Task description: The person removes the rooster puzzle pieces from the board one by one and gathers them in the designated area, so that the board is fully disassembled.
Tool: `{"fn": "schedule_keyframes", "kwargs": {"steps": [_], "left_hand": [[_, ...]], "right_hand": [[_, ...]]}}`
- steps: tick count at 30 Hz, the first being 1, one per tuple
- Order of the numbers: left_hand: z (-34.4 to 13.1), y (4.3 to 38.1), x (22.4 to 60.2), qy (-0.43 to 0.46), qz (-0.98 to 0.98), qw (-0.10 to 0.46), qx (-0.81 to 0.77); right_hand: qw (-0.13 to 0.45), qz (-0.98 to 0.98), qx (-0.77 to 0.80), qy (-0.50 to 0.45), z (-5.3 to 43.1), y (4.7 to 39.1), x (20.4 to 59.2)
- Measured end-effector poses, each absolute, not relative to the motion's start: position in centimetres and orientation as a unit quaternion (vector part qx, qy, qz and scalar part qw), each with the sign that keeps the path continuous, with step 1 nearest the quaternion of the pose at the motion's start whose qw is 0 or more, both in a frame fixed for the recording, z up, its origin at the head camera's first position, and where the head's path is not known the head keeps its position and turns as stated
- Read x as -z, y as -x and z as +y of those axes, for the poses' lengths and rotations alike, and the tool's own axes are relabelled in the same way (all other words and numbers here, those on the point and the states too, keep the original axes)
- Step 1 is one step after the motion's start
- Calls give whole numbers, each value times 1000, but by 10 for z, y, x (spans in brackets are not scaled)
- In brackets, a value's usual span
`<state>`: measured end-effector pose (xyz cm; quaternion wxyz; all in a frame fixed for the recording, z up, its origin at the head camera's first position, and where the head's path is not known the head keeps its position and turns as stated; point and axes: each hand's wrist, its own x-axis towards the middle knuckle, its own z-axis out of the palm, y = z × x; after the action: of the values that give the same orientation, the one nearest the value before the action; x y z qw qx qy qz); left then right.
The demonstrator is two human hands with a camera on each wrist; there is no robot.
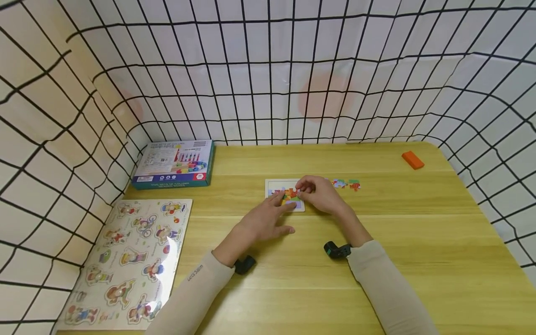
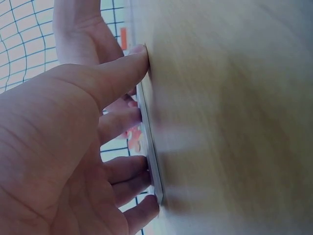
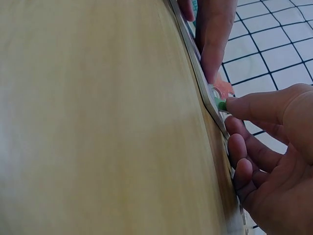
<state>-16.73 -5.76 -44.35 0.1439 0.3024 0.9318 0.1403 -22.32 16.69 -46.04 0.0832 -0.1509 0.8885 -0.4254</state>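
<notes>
A small jigsaw puzzle board (image 1: 281,182) with a pale frame lies flat mid-table, partly filled with colourful pieces. My left hand (image 1: 263,219) rests its spread fingertips on the board's lower part, thumb apart near the table. At the board's right side, my right hand (image 1: 321,195) pinches a puzzle piece with a green part (image 3: 221,105) between thumb and fingers. The right wrist view shows this piece low over the board's edge, beside a left fingertip. Some of the board is hidden under both hands. Several loose puzzle pieces (image 1: 340,184) lie just right of the right hand.
A boxed toy set (image 1: 173,163) stands at the back left. Below it lies a large board with cartoon figures (image 1: 134,260). An orange block (image 1: 412,160) sits at the far right. White walls with a black grid (image 1: 268,70) surround the wooden table (image 1: 418,260).
</notes>
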Motion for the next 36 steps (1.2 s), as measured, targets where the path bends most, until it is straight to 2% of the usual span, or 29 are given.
{"fn": "schedule_keyframes", "kwargs": {"steps": [10, 25, 36], "left_hand": [[-58, 168, 443, -301, 933, 144, -134], [-59, 168, 442, -307, 932, 139, -135], [-58, 167, 446, -307, 931, 141, -136]], "right_hand": [[78, 884, 435, 154, 165, 222, 457], [74, 858, 500, 87, 175, 225, 455], [93, 841, 528, 70, 209, 212, 451]]}}
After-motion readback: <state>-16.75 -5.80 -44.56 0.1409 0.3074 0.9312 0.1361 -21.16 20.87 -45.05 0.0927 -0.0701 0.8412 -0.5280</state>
